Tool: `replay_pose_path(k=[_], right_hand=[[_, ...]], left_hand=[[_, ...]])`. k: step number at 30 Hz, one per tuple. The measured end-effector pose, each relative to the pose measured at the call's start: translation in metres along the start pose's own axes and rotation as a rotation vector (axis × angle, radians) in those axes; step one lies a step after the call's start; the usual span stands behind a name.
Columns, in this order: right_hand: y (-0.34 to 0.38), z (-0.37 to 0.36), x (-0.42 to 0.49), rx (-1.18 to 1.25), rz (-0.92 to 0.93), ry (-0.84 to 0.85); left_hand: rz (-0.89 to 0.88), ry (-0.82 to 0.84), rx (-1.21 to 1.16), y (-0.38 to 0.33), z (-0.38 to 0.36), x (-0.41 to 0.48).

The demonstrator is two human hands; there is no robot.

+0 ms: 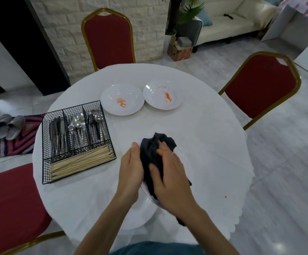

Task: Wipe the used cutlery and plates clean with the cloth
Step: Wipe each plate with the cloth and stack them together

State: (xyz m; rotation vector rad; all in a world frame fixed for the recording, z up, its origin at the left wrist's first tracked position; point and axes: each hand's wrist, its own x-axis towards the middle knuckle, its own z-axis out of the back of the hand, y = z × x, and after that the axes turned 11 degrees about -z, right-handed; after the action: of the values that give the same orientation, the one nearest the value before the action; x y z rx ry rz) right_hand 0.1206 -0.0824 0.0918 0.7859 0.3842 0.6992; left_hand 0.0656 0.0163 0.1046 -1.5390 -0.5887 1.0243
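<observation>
Right grip (169,177) clutching cloth (151,150) on plate (140,214), left grip (131,170) holding rim

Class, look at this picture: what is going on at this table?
A person is wiping a plate at the near side of the table. The right hand grips a dark cloth against it, the left hand holds its rim. Two stained plates farther back wait; cutlery sits in a wire basket.

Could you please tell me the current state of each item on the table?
Far left plate: dirty, orange smear.
Far right plate: dirty, orange smear.
Near plate: partly under the cloth.
Cloth: bunched, gripped by right hand.
Left hand: at near plate's rim.
Cutlery basket: filled, untouched.
</observation>
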Motion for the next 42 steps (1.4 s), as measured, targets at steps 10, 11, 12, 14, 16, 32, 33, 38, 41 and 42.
replay_pose_path(k=[10, 11, 12, 14, 16, 32, 33, 38, 41, 42], right_hand=[[-0.076, 0.027, 0.028, 0.300, -0.766, 0.118], [-0.082, 0.025, 0.023, 0.323, -0.804, 0.110], [-0.085, 0.023, 0.017, 0.334, -0.830, 0.094], [-0.086, 0.019, 0.006, 0.359, -0.842, 0.050], [-0.080, 0.017, -0.002, 0.390, -0.828, 0.010], [-0.010, 0.014, -0.017, 0.076, -0.219, -0.083], [-0.003, 0.009, -0.021, 0.050, -0.176, -0.060], [0.010, -0.001, -0.024, -0.076, -0.062, 0.022], [0.005, 0.004, -0.012, -0.077, -0.069, 0.042], [0.002, 0.005, -0.008, -0.076, -0.080, 0.044]], left_hand=[[0.121, 0.178, 0.096, 0.014, 0.004, -0.022], [0.127, 0.179, 0.090, 0.012, 0.005, -0.022], [0.131, 0.182, 0.083, 0.012, 0.006, -0.021], [0.152, 0.157, 0.052, 0.012, 0.008, -0.019], [0.197, 0.116, 0.011, 0.012, 0.009, -0.017], [0.276, -0.201, -0.278, 0.006, -0.002, 0.002], [0.272, -0.205, -0.260, 0.006, -0.003, 0.001], [0.182, -0.085, -0.141, 0.011, -0.007, -0.007], [0.149, -0.032, -0.112, 0.013, -0.007, -0.013], [0.137, -0.006, -0.100, 0.013, -0.009, -0.016]])
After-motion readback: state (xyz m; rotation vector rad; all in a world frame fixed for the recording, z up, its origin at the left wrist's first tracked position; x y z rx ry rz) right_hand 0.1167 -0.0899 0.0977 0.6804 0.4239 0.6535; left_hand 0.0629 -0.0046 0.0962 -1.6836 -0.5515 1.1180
